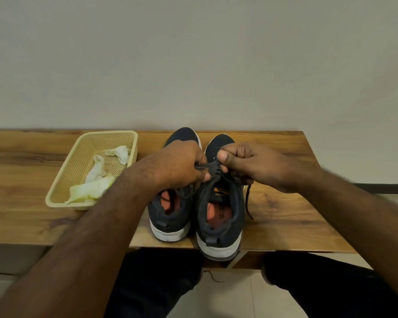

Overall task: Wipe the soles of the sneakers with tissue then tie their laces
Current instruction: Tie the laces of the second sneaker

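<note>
Where both hands pinch: laces (210,167), right sneaker (218,210).

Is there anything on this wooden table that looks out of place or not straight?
One thing: the right dark sneaker sits with its white heel past the near edge of the wooden table, while the left dark sneaker stays fully on it. Crumpled tissues lie inside the cream plastic basket, nothing spilled.

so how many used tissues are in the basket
3, all in the yellow basket: one crumpled tissue at the far end, one in the middle, and one flattened, yellowish tissue at the near end, partly behind the left forearm. More could be hidden.
</note>
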